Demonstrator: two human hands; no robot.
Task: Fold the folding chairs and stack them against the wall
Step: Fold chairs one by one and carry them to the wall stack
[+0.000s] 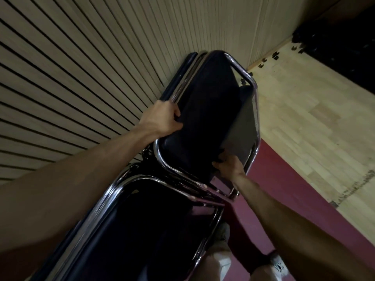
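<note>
- Head view: the left hand (162,118) is clamped on the left edge of a folded chair (205,122), fingers curled over the dark pad and the chrome frame (246,75) there.
- The right hand (230,166) grips the same chair at its near right corner, fingers hooked under the pad's edge, just below a grey panel (243,128).
- Between the two grips lies the chair's dark padded face, tilted away from the person.
- Beyond the left grip, more folded chairs (183,75) lie flat against the slatted wall (81,57), and the held chair rests on them.
- Below both grips, nearer the person, another chair (146,230) with a chrome tube frame overlaps the held one's near end.
- To the right of the right grip runs a red strip (284,189), then a pale wooden floor (314,118).
- Beneath the right forearm, a shoe (279,264) stands on the red strip.
</note>
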